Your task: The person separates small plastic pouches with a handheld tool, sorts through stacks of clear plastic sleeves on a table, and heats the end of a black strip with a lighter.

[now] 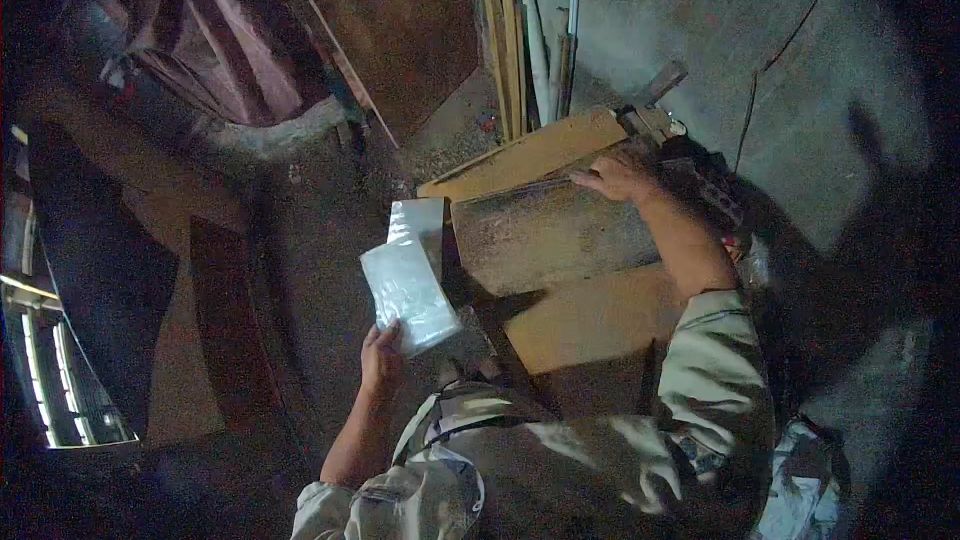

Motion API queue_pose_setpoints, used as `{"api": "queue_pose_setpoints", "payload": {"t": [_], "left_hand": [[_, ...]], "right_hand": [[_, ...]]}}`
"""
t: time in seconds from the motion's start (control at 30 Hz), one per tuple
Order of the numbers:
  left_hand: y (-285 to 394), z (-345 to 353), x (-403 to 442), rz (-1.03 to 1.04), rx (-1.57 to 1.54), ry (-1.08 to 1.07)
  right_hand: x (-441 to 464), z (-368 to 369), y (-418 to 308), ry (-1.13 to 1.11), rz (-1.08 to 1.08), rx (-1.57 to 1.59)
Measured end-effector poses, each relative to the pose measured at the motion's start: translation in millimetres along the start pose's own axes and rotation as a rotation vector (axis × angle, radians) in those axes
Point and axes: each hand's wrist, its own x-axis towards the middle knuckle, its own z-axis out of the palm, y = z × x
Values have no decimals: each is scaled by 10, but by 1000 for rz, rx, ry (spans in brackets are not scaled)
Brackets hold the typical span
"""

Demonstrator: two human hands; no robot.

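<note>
My left hand (382,355) grips the lower left edge of a shiny, plastic-wrapped white packet (410,295), thumb on top. Behind it, another pale, glossy flat piece (418,220) shows its upper part; whether the two are joined I cannot tell. At the far edge of a worn, dusty wooden board (550,235), my right hand (615,178) rests with its fingers stretched out to the left. No object shows in that hand. Its fingertips are dim and small in the poor light.
A narrow wooden plank (540,152) lies beyond the board, and a lighter panel (595,320) is nearer me. Wooden strips (505,40) and pipes lean at the back wall. Dark clutter (705,180) sits right. Crumpled plastic (805,480) lies lower right; draped cloth (235,30) hangs upper left.
</note>
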Motion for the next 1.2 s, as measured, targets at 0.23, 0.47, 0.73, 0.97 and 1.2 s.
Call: {"api": "queue_pose_setpoints", "payload": {"t": [0.23,0.47,0.73,0.97,1.2], "left_hand": [[27,25,-68,-51,-8,54],[-69,-94,-3,-30,-100,-16],[-6,-12,-62,-66,-71,46],[-21,-21,-80,0,-34,34],[-50,-1,-151,53,-156,-46]], "right_hand": [[589,425,97,234,-417,-33],[745,414,-149,-11,-283,-24],[615,599,-99,158,-408,254],[481,993,-11,451,-255,91],[-603,1035,-906,286,0,766]]}}
